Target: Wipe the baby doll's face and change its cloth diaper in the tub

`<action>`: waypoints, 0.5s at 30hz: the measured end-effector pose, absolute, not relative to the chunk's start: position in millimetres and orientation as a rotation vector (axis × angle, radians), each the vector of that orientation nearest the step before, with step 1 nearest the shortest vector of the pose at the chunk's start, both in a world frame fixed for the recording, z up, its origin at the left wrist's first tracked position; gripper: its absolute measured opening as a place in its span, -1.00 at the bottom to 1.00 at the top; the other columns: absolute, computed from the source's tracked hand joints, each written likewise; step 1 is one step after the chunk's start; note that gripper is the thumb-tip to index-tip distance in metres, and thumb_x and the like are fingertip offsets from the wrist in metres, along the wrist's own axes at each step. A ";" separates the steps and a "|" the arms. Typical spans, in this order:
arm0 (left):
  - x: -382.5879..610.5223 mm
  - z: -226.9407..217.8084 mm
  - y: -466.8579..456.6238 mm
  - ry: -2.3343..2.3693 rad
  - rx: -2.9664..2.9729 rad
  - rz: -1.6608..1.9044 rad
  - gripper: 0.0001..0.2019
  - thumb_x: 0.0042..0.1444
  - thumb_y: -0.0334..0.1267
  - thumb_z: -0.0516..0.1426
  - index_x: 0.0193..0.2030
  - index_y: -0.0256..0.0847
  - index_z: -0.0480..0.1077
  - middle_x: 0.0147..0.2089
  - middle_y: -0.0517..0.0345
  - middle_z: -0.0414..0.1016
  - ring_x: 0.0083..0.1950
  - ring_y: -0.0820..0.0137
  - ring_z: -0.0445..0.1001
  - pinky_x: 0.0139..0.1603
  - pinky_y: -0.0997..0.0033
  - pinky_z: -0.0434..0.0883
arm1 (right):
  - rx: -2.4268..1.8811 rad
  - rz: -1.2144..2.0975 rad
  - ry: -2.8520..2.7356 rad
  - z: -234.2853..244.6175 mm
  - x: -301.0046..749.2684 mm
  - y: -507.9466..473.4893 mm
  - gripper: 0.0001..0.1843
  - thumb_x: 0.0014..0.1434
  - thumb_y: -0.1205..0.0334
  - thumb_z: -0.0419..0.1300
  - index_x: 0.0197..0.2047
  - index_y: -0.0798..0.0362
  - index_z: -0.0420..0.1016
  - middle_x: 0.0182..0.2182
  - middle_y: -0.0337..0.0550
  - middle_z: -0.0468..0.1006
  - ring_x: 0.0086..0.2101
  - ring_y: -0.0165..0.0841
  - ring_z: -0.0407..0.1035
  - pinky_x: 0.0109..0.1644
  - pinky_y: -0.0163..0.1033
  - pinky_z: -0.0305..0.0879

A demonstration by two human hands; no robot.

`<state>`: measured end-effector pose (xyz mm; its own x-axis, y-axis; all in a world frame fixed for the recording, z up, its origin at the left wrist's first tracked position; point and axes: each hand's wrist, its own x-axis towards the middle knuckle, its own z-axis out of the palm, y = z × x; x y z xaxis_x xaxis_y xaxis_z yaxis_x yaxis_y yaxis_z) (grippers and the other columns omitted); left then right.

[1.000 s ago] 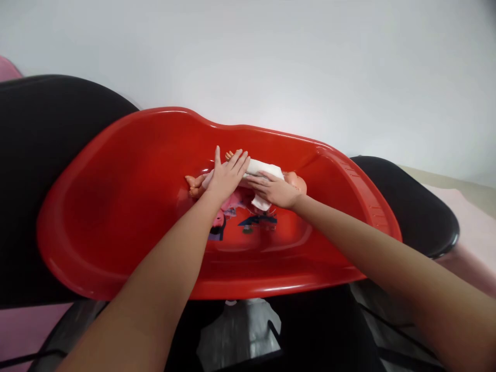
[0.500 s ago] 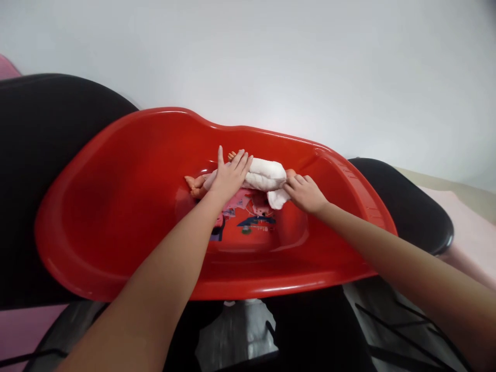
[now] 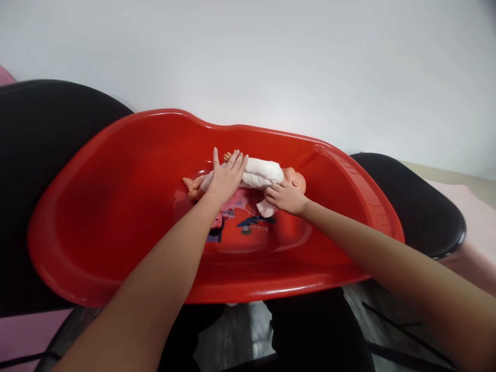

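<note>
A small baby doll [image 3: 295,180] lies on its back in the middle of a red plastic baby tub [image 3: 116,206], head to the right. A white cloth [image 3: 262,173] is draped over its body. My left hand [image 3: 225,176] lies flat with fingers stretched out on the doll's legs and the cloth's left end. My right hand [image 3: 284,198] is closed in a pinch on the cloth's lower right corner, just below the doll's head. A cartoon picture [image 3: 248,217] shows on the tub floor under the doll.
The tub rests across two black chair seats, one at the left [image 3: 39,134] and one at the right [image 3: 414,206]. A white wall rises behind. A pink surface [image 3: 476,217] lies at the far right. Grey floor shows beneath the tub.
My right hand went from lying on the cloth to pinching its right corner, then drew it leftward, baring the doll's head. My left hand stayed flat on the doll's legs.
</note>
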<state>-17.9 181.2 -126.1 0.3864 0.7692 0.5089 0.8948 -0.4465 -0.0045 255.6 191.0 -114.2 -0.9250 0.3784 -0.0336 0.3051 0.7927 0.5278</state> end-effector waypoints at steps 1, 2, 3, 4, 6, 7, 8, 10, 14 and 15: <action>-17.9 -126.7 181.3 -1.460 -2.366 -0.654 -0.39 0.39 -0.43 -0.28 0.57 -0.32 -0.09 0.58 -0.14 -0.04 0.61 0.16 -0.17 0.46 -0.42 -0.59 | 0.550 0.834 2.837 -111.5 250.5 189.9 -0.65 0.42 0.41 -0.05 -0.05 0.07 0.58 -0.18 -0.03 0.55 -0.20 -0.25 0.27 0.01 -0.01 0.14; -17.8 -127.2 181.5 -1.457 -2.365 -0.660 -0.39 0.39 -0.43 -0.28 0.57 -0.32 -0.09 0.58 -0.14 -0.04 0.61 0.16 -0.17 0.46 -0.40 -0.60 | 0.552 0.875 2.823 -110.1 247.0 190.1 -0.64 0.43 0.40 -0.07 -0.07 0.07 0.57 -0.19 -0.04 0.54 -0.21 -0.26 0.26 -0.03 -0.03 0.14; -17.6 -127.7 181.8 -1.458 -2.364 -0.661 -0.39 0.39 -0.43 -0.27 0.57 -0.31 -0.09 0.58 -0.14 -0.04 0.61 0.16 -0.17 0.46 -0.40 -0.61 | 0.548 0.912 2.806 -110.1 245.7 191.4 -0.64 0.44 0.40 -0.08 -0.09 0.08 0.57 -0.20 -0.04 0.53 -0.22 -0.26 0.25 -0.06 -0.05 0.13; -17.2 -128.1 182.2 -1.462 -2.362 -0.658 -0.38 0.39 -0.43 -0.26 0.57 -0.30 -0.09 0.58 -0.14 -0.03 0.61 0.15 -0.17 0.45 -0.41 -0.62 | 0.537 0.942 2.789 -111.6 246.8 193.7 -0.64 0.44 0.40 -0.08 -0.11 0.08 0.57 -0.20 -0.04 0.53 -0.21 -0.25 0.25 -0.07 -0.05 0.13; -16.3 -129.1 183.5 -1.469 -2.353 -0.643 -0.38 0.39 -0.42 -0.24 0.58 -0.26 -0.11 0.58 -0.13 -0.01 0.61 0.14 -0.17 0.44 -0.43 -0.62 | 0.495 0.962 2.766 -118.3 255.7 200.2 -0.64 0.42 0.43 -0.06 -0.14 0.09 0.58 -0.19 -0.05 0.53 -0.20 -0.24 0.24 -0.05 -0.02 0.13; -15.8 -129.8 184.3 -1.469 -2.347 -0.637 -0.38 0.39 -0.42 -0.23 0.58 -0.25 -0.11 0.57 -0.13 0.00 0.61 0.15 -0.17 0.44 -0.44 -0.61 | 0.480 0.950 2.762 -122.6 262.3 203.4 -0.65 0.41 0.44 -0.05 -0.15 0.09 0.58 -0.19 -0.05 0.53 -0.19 -0.23 0.24 -0.03 -0.01 0.13; -15.4 -130.6 185.2 -1.467 -2.341 -0.637 -0.38 0.40 -0.41 -0.23 0.58 -0.24 -0.12 0.57 -0.13 0.00 0.61 0.15 -0.17 0.44 -0.45 -0.61 | 0.476 0.929 2.759 -126.6 269.2 205.9 -0.66 0.39 0.45 -0.03 -0.17 0.09 0.59 -0.19 -0.05 0.53 -0.19 -0.23 0.23 -0.01 0.01 0.13; -14.9 -132.6 186.9 -1.454 -2.334 -0.650 -0.38 0.40 -0.41 -0.21 0.58 -0.26 -0.11 0.57 -0.16 0.01 0.61 0.16 -0.17 0.44 -0.45 -0.60 | 0.485 0.869 2.749 -131.6 279.8 207.2 -0.67 0.38 0.44 0.00 -0.22 0.10 0.59 -0.20 -0.05 0.52 -0.19 -0.22 0.22 0.01 0.02 0.12; -15.6 -135.6 189.2 -1.423 -2.343 -0.707 -0.39 0.39 -0.43 -0.20 0.56 -0.29 -0.07 0.55 -0.19 0.04 0.60 0.15 -0.13 0.44 -0.44 -0.60 | 0.458 0.764 2.756 -124.6 270.5 194.7 -0.67 0.40 0.42 -0.03 -0.14 0.09 0.57 -0.16 -0.03 0.52 -0.17 -0.22 0.21 0.00 -0.02 0.07; -15.9 -136.0 189.5 -1.416 -2.350 -0.722 -0.39 0.39 -0.44 -0.20 0.56 -0.29 -0.06 0.55 -0.19 0.04 0.60 0.15 -0.13 0.44 -0.44 -0.61 | 0.460 0.755 2.769 -120.9 261.5 190.4 -0.66 0.42 0.41 -0.06 -0.10 0.09 0.56 -0.14 -0.01 0.51 -0.16 -0.23 0.21 -0.02 -0.04 0.06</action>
<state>-15.9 189.5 -136.0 0.3869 0.7314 0.5616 0.8840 -0.4674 -0.0003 261.5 190.4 -120.9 -0.9233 0.3576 -0.1401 0.2369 0.8174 0.5251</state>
